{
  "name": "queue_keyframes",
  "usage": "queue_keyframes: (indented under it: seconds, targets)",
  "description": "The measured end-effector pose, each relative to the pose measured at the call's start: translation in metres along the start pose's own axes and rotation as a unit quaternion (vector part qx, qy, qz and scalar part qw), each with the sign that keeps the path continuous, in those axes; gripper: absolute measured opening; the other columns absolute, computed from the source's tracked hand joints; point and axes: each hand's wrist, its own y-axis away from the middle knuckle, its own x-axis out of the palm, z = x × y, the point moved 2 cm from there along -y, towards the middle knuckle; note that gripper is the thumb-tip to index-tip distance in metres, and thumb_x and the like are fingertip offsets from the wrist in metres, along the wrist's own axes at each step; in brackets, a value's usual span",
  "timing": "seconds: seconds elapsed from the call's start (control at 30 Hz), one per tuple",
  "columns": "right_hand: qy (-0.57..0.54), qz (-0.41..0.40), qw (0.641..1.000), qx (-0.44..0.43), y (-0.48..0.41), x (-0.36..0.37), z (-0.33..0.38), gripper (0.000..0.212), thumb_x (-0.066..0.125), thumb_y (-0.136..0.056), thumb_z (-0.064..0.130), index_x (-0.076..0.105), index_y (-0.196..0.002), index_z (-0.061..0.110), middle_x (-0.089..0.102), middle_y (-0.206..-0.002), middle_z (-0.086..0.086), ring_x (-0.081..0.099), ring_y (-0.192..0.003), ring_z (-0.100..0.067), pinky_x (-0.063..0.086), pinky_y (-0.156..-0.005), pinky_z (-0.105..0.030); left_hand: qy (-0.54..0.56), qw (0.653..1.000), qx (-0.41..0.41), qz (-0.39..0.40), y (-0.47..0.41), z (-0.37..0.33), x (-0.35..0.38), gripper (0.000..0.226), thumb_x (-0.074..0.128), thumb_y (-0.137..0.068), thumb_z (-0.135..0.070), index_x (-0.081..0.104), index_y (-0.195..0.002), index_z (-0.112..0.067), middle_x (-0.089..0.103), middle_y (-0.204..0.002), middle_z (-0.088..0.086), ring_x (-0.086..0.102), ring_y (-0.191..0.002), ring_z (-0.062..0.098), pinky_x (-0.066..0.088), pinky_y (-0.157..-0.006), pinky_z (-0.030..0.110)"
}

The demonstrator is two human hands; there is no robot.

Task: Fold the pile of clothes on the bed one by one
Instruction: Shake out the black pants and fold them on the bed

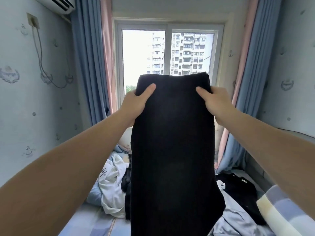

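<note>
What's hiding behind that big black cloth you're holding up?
Beside the black cloth a white top and a black top peek out on the bed, with the window above. The bed's middle is covered, so I cannot tell what lies there.

Both bare arms stretched forward and up, hands level

The left hand [136, 102] and right hand [217, 103] are held apart, each pinching a side edge of a black garment [172, 142]. The thumbs lie on its near face pointing inward, and the fingers are hidden behind it. The forearms rise from the lower corners.
</note>
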Motion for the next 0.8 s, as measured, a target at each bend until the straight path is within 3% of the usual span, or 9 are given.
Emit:
queue_keyframes:
  seconds: [0.1,0.23,0.33,0.4,0.47,0.67,0.8]
  targets:
    - [0.009,-0.003,1.000,0.014,0.011,-0.007,-0.004,0.016,0.065,-0.097,0.036,0.067,-0.082,0.030,0.073,-0.089,0.013,0.070,-0.081,-0.005,0.052,-0.067,-0.018,0.025,0.999,-0.037,-0.007,0.015,0.007,0.006,0.054,0.063,-0.081,-0.075,0.063,-0.101,-0.025,0.075,-0.095,-0.012,0.072,-0.091,0.014,0.056,-0.067,0.028]
    - [0.010,0.005,0.999,0.031,0.017,-0.009,-0.022,0.010,0.064,-0.097,0.036,0.065,-0.087,0.036,0.071,-0.087,0.021,0.068,-0.070,0.008,0.046,-0.052,-0.004,0.057,0.996,-0.073,0.006,0.017,0.033,0.013,0.048,0.066,-0.078,-0.075,0.060,-0.091,-0.028,0.074,-0.072,-0.019,0.073,-0.067,0.005,0.054,-0.048,0.019]
    - [0.024,0.005,0.998,0.049,0.011,-0.005,-0.056,0.003,0.066,-0.097,0.035,0.067,-0.093,0.034,0.072,-0.089,0.019,0.069,-0.075,0.003,0.049,-0.055,-0.006,0.055,0.994,-0.087,0.019,0.003,0.075,0.017,0.039,0.072,-0.082,-0.063,0.066,-0.093,-0.027,0.077,-0.080,-0.013,0.074,-0.070,0.008,0.056,-0.052,0.021]
    - [0.041,0.004,0.997,0.065,0.001,0.001,-0.088,0.004,0.068,-0.095,0.033,0.069,-0.094,0.029,0.074,-0.091,0.014,0.071,-0.081,-0.003,0.056,-0.066,-0.014,0.044,0.994,-0.095,0.023,-0.013,0.111,0.018,0.036,0.074,-0.083,-0.058,0.070,-0.097,-0.025,0.078,-0.089,-0.008,0.076,-0.080,0.013,0.060,-0.061,0.025]
    - [0.055,0.001,0.995,0.082,-0.013,0.010,-0.127,0.007,0.071,-0.093,0.031,0.071,-0.093,0.024,0.076,-0.094,0.006,0.073,-0.084,-0.009,0.059,-0.074,-0.024,0.037,0.993,-0.106,0.030,-0.035,0.154,0.021,0.033,0.075,-0.085,-0.054,0.071,-0.101,-0.026,0.079,-0.093,-0.007,0.076,-0.086,0.013,0.060,-0.065,0.024]
    - [0.095,0.011,0.978,0.184,-0.073,0.054,-0.289,0.016,0.080,-0.086,0.027,0.071,-0.086,0.014,0.078,-0.084,-0.001,0.075,-0.078,-0.018,0.060,-0.069,-0.032,-0.003,0.988,-0.149,0.044,-0.121,0.331,0.026,0.034,0.078,-0.085,-0.041,0.069,-0.109,-0.018,0.079,-0.094,-0.004,0.076,-0.086,0.016,0.059,-0.064,0.024]
    - [0.167,0.049,0.948,0.268,-0.100,0.094,-0.447,0.013,0.083,-0.082,0.028,0.077,-0.080,0.017,0.076,-0.071,0.006,0.068,-0.058,-0.006,0.051,-0.061,-0.029,-0.075,0.973,-0.210,0.058,-0.166,0.490,0.029,0.028,0.080,-0.078,-0.041,0.068,-0.097,-0.024,0.078,-0.086,-0.007,0.076,-0.081,0.014,0.060,-0.068,0.030]
